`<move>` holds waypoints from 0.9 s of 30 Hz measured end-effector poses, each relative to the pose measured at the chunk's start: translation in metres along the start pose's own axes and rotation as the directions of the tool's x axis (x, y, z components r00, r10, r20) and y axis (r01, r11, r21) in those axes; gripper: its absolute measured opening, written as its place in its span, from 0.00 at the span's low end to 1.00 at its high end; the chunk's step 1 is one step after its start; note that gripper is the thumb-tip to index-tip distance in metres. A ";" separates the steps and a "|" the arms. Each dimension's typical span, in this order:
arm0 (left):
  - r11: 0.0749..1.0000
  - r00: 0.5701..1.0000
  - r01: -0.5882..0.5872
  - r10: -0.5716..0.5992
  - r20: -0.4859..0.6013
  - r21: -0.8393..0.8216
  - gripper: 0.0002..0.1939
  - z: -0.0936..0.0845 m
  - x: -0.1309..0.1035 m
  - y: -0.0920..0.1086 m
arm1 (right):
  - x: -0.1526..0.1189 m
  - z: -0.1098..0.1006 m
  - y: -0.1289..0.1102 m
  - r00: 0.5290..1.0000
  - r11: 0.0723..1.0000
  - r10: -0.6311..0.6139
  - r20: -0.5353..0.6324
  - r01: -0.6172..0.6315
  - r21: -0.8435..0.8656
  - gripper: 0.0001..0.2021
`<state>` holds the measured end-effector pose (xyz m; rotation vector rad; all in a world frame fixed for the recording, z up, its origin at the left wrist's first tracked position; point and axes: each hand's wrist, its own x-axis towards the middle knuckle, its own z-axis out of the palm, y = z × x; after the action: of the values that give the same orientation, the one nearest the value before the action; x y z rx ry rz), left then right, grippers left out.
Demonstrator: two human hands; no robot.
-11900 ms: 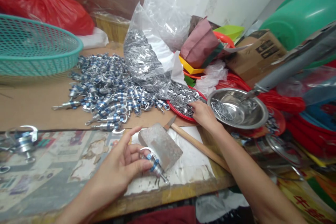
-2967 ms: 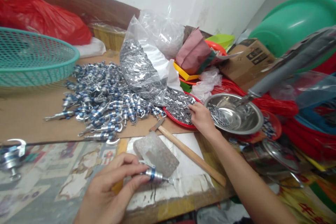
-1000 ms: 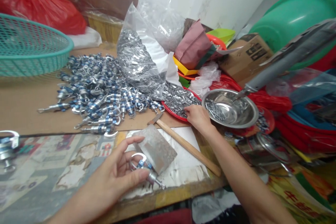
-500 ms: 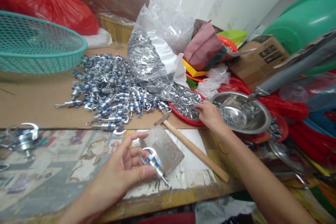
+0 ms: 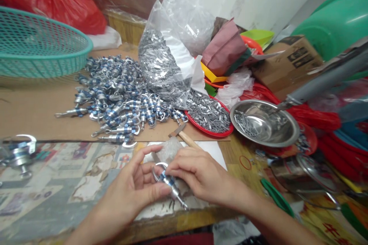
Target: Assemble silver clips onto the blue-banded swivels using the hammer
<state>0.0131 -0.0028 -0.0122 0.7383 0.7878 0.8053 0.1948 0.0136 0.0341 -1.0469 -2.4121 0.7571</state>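
My left hand (image 5: 126, 187) grips a small silver metal hook fitting (image 5: 176, 193) with a blue band, between thumb and fingers. Its curved hook points up, and its shaft slants down to the right. Against the hook end, my right hand (image 5: 198, 172) is closed in a pinch; whatever is between its fingertips is hidden. Under the hands lies a flat grey metal plate (image 5: 170, 148), mostly covered. A hammer (image 5: 188, 139) with a wooden handle lies behind the right hand, which hides the handle's lower part.
A pile of similar hook fittings (image 5: 115, 88) covers the cardboard, near a teal basket (image 5: 46, 61). A clear bag (image 5: 163, 65) and a red tray (image 5: 222, 134) hold small metal pieces. At right are a steel bowl (image 5: 267, 134) and a grey tool (image 5: 322, 80) reaching over it.
My right hand has moved from the red tray of metal pieces back to the hook fitting in my left hand. It now covers part of the plate and the hammer handle.
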 end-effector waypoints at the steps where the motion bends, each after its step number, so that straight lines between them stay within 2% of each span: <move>1: 1.000 1.000 -0.002 0.002 0.000 -0.003 0.39 0.000 0.000 0.000 | 0.000 0.003 0.000 1.000 1.000 -0.002 -0.025 0.002 -0.028 0.09; 6: 1.000 1.000 -0.022 0.021 -0.019 -0.015 0.38 0.001 0.001 0.001 | -0.003 0.018 -0.006 0.978 0.998 -0.013 -0.206 -0.001 -0.065 0.12; 9: 1.000 0.999 0.012 -0.013 -0.046 -0.025 0.39 0.004 0.000 0.004 | -0.010 0.013 0.001 0.940 1.000 0.017 -0.342 -0.017 0.004 0.11; 11: 0.999 0.997 0.038 -0.040 -0.063 -0.022 0.40 0.006 -0.001 0.006 | -0.019 0.004 0.015 0.876 0.991 0.115 -0.469 -0.137 -0.013 0.09; 12: 0.999 0.997 0.047 -0.048 -0.067 -0.016 0.40 0.007 -0.002 0.007 | -0.023 0.000 0.024 0.853 0.971 0.183 -0.489 -0.236 -0.048 0.09; 13: 0.999 0.996 0.051 -0.052 -0.070 -0.009 0.41 0.008 -0.002 0.008 | -0.028 -0.004 0.033 0.850 0.938 0.258 -0.459 -0.334 -0.093 0.08; 15: 0.999 0.996 0.054 -0.053 -0.075 0.005 0.40 0.008 -0.002 0.009 | -0.038 -0.007 0.049 0.862 0.867 0.401 -0.310 -0.466 -0.177 0.12; 17: 0.999 0.996 0.051 -0.051 -0.080 0.009 0.40 0.008 -0.002 0.009 | -0.045 -0.007 0.059 0.862 0.839 0.469 -0.192 -0.503 -0.210 0.13; 18: 0.999 0.995 0.050 -0.049 -0.082 0.009 0.39 0.008 -0.002 0.009 | -0.049 -0.006 0.061 0.860 0.838 0.474 -0.186 -0.506 -0.204 0.12; 20: 0.999 0.996 0.046 -0.045 -0.081 0.006 0.40 0.008 -0.002 0.008 | -0.057 -0.006 0.054 0.855 0.847 0.450 -0.258 -0.500 -0.179 0.10; 23: 0.999 0.995 0.052 -0.052 -0.082 -0.008 0.41 0.008 -0.002 0.008 | -0.073 -0.013 0.028 0.875 0.891 0.337 -0.347 -0.415 -0.181 0.13; 27: 0.999 0.995 0.049 -0.049 -0.090 0.003 0.41 0.009 -0.001 0.009 | -0.096 -0.027 -0.012 0.952 0.928 0.155 -0.265 -0.232 -0.290 0.28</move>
<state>0.0174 -0.0022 0.0000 0.6884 0.8863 0.7967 0.2639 -0.0574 0.0487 -1.4330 -2.2889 0.2788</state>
